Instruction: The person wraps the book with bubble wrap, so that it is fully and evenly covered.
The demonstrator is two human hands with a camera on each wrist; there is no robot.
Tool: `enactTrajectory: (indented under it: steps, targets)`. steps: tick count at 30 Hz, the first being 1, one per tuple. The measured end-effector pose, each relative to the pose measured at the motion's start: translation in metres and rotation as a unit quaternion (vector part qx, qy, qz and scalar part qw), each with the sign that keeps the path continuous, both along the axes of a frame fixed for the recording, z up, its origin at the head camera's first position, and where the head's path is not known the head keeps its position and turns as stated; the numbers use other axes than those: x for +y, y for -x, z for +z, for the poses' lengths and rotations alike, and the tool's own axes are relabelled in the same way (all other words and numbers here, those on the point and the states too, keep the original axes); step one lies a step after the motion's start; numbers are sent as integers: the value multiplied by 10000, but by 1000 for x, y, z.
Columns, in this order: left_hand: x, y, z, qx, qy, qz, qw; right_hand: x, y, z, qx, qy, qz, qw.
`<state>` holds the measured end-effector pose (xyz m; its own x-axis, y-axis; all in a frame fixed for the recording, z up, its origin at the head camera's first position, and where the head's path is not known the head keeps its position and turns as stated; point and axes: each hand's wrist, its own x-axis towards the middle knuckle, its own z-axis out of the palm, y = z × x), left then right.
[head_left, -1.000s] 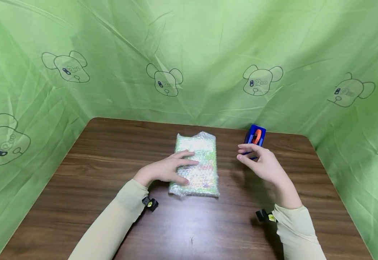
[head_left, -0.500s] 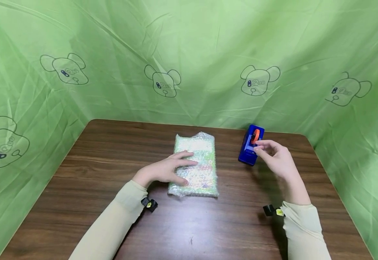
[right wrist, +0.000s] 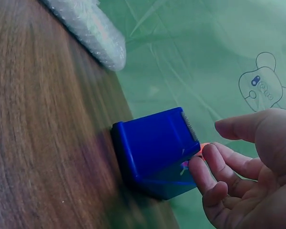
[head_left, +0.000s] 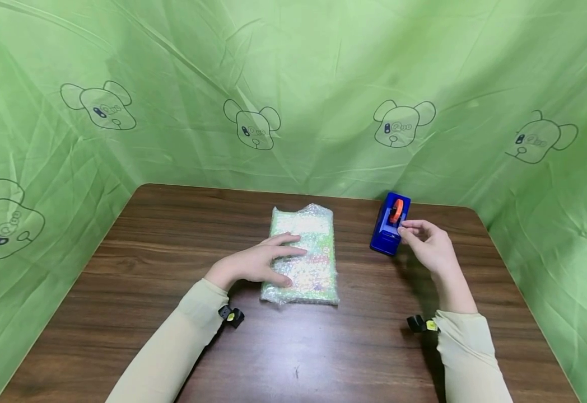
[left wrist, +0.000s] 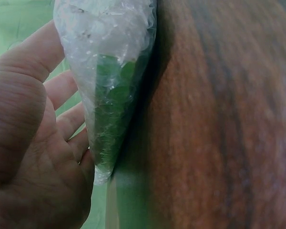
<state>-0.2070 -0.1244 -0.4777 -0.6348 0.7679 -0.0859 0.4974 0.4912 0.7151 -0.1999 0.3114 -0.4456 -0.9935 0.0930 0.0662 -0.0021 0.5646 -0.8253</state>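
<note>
A flat package in bubble wrap, green and white beneath the plastic, lies mid-table. My left hand rests on its left part with fingers spread; in the left wrist view the fingers lie along the wrapped edge. To the right stands a blue tape dispenser with an orange roll core. My right hand is at its near right side, fingers bent. In the right wrist view, the thumb is apart from the fingertips, close to the dispenser's serrated cutter. Whether the fingertips touch the dispenser is unclear.
The brown wooden table has a green fabric backdrop with printed bear heads behind it and at both sides. Small black cameras sit at both wrists. The dispenser stands close to the table's back edge.
My right hand has moved right, from over the front of the tape dispenser to its right side, uncovering more of it. My left hand stays on the bubble-wrapped package.
</note>
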Motion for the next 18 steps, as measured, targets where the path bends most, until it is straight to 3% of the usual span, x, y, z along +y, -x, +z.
enactTrajectory:
  steps: [18]
  targets:
    - [0, 1, 0, -63, -21, -17, 10000, -3, 3, -14, -525, -307, 65, 9981]
